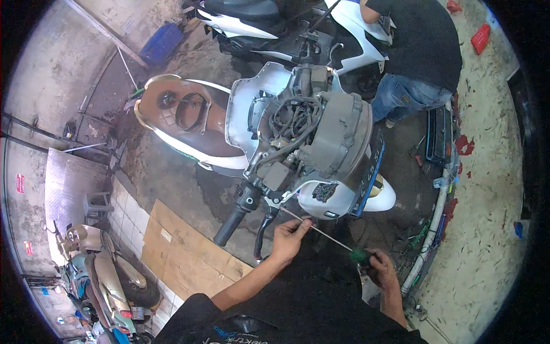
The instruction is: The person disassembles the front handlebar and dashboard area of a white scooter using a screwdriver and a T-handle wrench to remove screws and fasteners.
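A long-shafted screwdriver (329, 236) slants across the front of a partly stripped white scooter (315, 200). My right hand (385, 270) is closed around its dark green handle. The thumb and fingers of my left hand (288, 239) pinch the shaft near its far end. The tip reaches to the brake lever mount, beside the black handlebar grip (232, 223); whether it sits on a screw is too small to tell. The black brake lever (264, 232) hangs just left of my left hand. Bare cables (295, 117) and a grey housing (338, 135) show where the handlebar cover is off.
Another person (415, 51) in dark clothes bends by a second white scooter (240, 26) at the top. Flattened cardboard (189, 246) lies on the floor at left, near a parked motorbike (103, 275). Along the right wall run a white pipe (427, 246) and loose tools. A brown seat (220, 129) stretches away left.
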### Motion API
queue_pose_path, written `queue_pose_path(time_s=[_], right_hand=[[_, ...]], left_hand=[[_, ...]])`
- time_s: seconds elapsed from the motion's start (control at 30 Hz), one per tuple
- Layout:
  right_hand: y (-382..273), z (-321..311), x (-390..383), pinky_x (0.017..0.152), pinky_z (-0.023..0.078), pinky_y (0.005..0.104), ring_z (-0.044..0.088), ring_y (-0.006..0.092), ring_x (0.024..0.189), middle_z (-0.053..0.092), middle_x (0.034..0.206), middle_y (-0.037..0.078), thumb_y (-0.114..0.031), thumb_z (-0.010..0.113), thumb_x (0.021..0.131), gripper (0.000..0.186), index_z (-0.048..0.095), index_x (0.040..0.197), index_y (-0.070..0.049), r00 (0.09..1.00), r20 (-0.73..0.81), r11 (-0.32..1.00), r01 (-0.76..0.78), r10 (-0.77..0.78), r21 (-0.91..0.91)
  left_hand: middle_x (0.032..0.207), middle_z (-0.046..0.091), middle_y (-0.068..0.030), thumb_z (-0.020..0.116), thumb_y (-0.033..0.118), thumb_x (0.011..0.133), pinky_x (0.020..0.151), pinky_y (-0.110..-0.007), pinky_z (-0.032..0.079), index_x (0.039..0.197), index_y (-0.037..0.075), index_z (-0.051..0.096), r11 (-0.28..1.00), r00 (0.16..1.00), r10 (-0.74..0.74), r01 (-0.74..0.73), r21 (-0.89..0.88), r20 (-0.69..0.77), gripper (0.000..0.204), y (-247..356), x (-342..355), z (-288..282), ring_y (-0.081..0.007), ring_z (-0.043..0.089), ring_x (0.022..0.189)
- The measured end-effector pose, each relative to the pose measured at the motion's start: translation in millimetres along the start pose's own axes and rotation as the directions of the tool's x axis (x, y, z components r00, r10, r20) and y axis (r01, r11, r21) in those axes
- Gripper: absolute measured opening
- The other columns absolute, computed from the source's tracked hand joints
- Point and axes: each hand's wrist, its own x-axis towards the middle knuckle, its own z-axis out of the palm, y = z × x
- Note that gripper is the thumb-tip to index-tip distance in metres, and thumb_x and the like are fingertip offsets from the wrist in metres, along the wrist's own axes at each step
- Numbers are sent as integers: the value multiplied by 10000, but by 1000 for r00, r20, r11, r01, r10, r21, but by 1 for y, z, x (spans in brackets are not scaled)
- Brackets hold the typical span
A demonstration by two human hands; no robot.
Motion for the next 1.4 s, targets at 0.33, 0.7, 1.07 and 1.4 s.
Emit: queue_pose_path(time_s=[0.33, 0.7, 1.07, 1.4], right_hand=[[-16, -5, -6, 751, 516, 361, 602, 255, 886, 586, 1059, 141, -64, 735, 710, 348, 568, 1010, -8, 994, -9, 992, -104, 105, 74], [-6, 37, -14, 749, 528, 369, 596, 277, 927, 576, 1087, 158, -109, 714, 765, 344, 561, 1059, -20, 985, -31, 961, 172, -169, 218], [9, 42, -2, 784, 498, 357, 606, 240, 910, 607, 1001, 111, -44, 715, 736, 347, 586, 1054, 10, 901, -110, 907, 414, -420, -77], [0, 30, -6, 751, 485, 361, 590, 215, 871, 597, 981, 107, -13, 691, 726, 294, 610, 1007, 11, 937, -153, 941, 285, -313, -180]], left_hand=[[927, 671, -58, 566, 196, 927, 658, -213, 399, 1120, -26, 600, 994, 989, 32, -17, -104, 144, 297, -8, 3, -5, -57, 486, 713], [799, 618, 12, 502, 279, 959, 617, -211, 360, 1042, 5, 637, 1000, 991, 22, -24, 13, 128, 317, 3, 4, -6, -53, 442, 665], [672, 532, 37, 663, 210, 867, 539, -214, 321, 877, -18, 664, 987, 981, -97, 73, -143, -167, 228, 2, -1, -3, -45, 418, 603], [779, 638, -5, 646, 172, 878, 620, -217, 386, 917, -20, 675, 993, 994, 62, -71, -95, -93, 198, 2, -1, -4, -67, 499, 668]])
